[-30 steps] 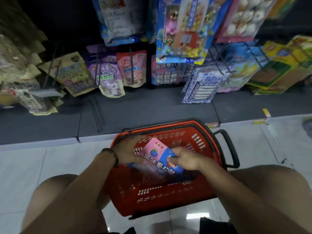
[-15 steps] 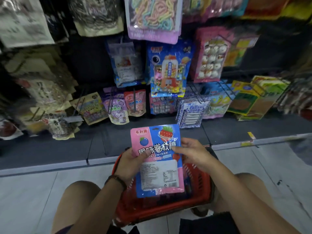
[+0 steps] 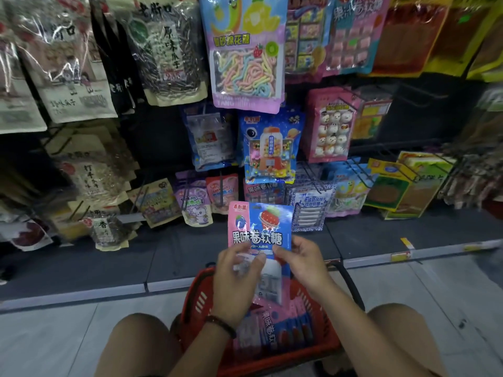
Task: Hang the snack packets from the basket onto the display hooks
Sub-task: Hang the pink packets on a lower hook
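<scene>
Fingers of my left hand (image 3: 236, 278) and right hand (image 3: 302, 263) pinch the pink-and-blue snack packet (image 3: 260, 231) upright above the red basket (image 3: 200, 300).

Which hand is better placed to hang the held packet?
Probably the left hand: it grips the pink and blue plastic candy packet across its lower half; the right hand only pinches an edge.

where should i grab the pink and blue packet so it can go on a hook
Probably its lower half, from the near side, as the left hand and right hand hold it now. The packet stands flat and upright, so that leaves its top strip free for hanging.
</scene>
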`<state>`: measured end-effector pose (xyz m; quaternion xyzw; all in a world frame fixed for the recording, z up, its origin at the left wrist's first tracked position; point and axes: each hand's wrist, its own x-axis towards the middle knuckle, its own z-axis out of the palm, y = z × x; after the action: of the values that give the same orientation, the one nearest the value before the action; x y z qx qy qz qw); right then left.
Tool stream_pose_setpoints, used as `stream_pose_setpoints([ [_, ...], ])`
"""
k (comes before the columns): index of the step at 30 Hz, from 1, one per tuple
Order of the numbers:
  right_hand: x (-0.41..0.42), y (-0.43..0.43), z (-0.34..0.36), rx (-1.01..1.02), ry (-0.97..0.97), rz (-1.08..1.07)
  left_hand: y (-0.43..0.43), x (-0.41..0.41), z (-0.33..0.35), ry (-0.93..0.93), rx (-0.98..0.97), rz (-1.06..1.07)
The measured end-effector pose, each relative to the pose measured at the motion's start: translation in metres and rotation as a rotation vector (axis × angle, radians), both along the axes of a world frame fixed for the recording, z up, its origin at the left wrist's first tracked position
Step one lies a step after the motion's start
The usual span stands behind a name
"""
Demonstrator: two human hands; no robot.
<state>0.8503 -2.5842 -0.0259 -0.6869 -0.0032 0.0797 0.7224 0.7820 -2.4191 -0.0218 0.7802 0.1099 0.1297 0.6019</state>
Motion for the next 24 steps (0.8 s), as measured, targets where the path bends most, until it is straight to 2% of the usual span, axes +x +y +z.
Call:
stream_pose_setpoints([
  [2, -0.008, 0.012, 0.000, -0.001, -0.016, 0.043, -0.012, 0.001, 0.001, 0.060, -0.290, -0.166],
  [4, -0.022, 0.021, 0.000, 0.023, -0.045, 0.106, -0.017, 0.003, -0.001, 0.018, -0.403, -0.219],
  [6, -0.028, 0.021, -0.002, 0.032, -0.028, 0.161, -0.015, 0.007, 0.000, 0.011, -0.434, -0.129],
  [8, -0.026, 0.014, -0.003, -0.040, -0.068, 0.105, -0.005, 0.013, -0.006, 0.051, -0.401, -0.041],
  [12, 0.002, -0.010, -0.006, -0.240, -0.100, -0.235, 0.016, 0.024, -0.007, 0.156, -0.376, -0.051],
  [16, 0.031, -0.023, -0.008, -0.124, 0.039, -0.130, 0.025, 0.040, -0.008, 0.187, -0.283, -0.057],
  [19, 0.044, -0.025, -0.006, -0.056, -0.036, -0.111, 0.024, 0.053, -0.002, 0.190, -0.217, -0.097],
  [24, 0.067, -0.025, -0.010, -0.094, -0.074, -0.129, 0.025, 0.079, -0.011, 0.193, -0.107, -0.086],
])
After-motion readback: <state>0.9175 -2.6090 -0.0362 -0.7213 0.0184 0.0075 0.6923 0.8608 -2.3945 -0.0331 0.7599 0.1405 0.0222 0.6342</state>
